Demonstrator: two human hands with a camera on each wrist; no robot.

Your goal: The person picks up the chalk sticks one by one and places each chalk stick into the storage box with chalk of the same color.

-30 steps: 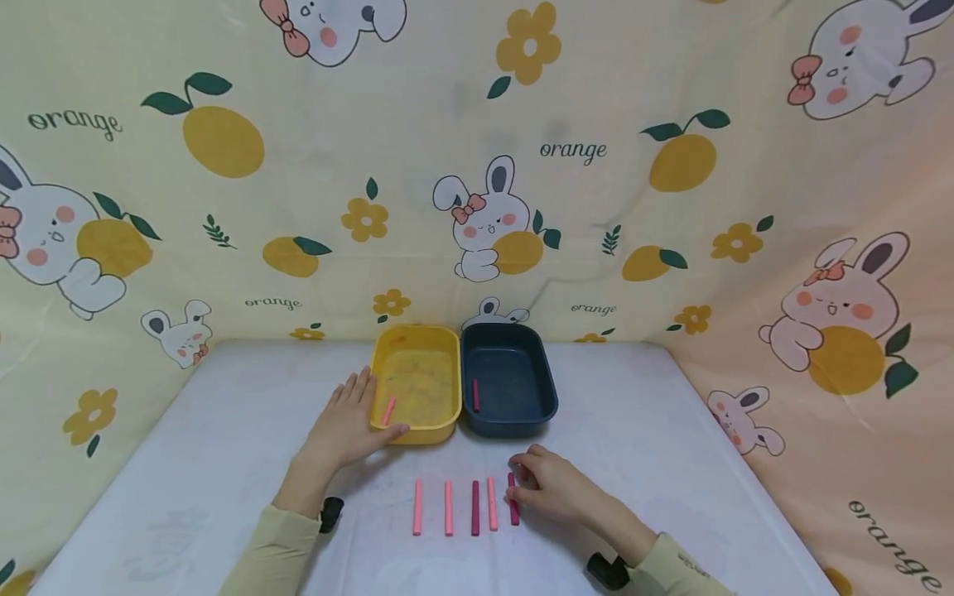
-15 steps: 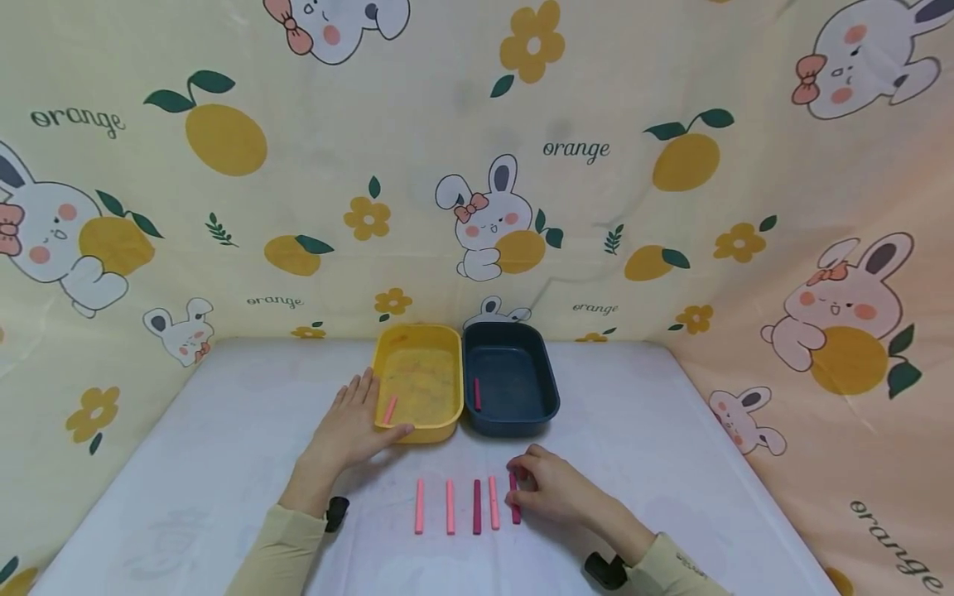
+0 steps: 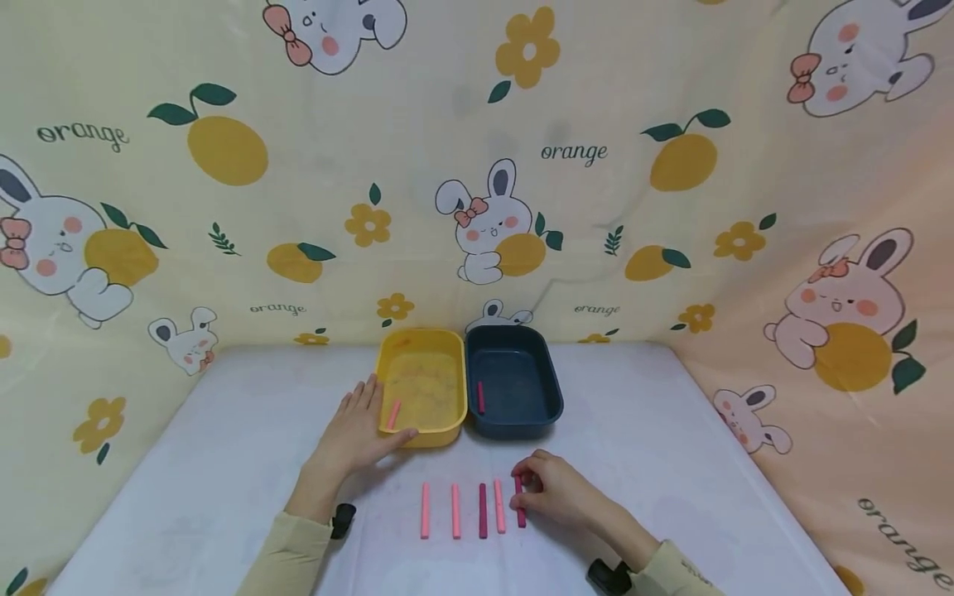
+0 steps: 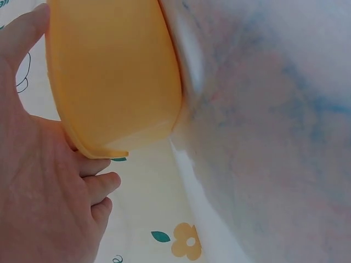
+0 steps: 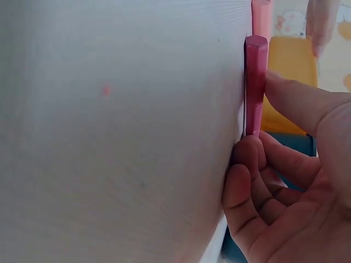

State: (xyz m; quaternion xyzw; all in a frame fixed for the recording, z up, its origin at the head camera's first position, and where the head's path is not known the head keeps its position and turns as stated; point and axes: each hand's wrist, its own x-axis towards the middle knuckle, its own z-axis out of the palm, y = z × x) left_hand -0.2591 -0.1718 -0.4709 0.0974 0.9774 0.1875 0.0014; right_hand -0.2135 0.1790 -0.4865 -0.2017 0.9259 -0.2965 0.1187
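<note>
My right hand (image 3: 555, 492) pinches the rightmost dark magenta crayon (image 3: 521, 515), thumb on its side and fingertips at its far end. In the right wrist view, this six-sided crayon (image 5: 255, 71) stays close against the white cloth. To its left lie a pink crayon (image 3: 500, 507), another dark magenta crayon (image 3: 483, 511) and two more pink crayons (image 3: 456, 511). My left hand (image 3: 354, 434) rests on the yellow box (image 3: 440, 437), fingers extended along its left side and thumb over the front rim. The left wrist view shows that box (image 4: 115, 71) against my palm side.
A dark blue box (image 3: 514, 428) stands against the yellow one's right side. A magenta crayon (image 3: 480, 397) lies in the blue box, and a pink crayon (image 3: 393, 414) in the yellow box. Behind the white-covered table (image 3: 633, 430) hangs a patterned cloth (image 3: 320, 124).
</note>
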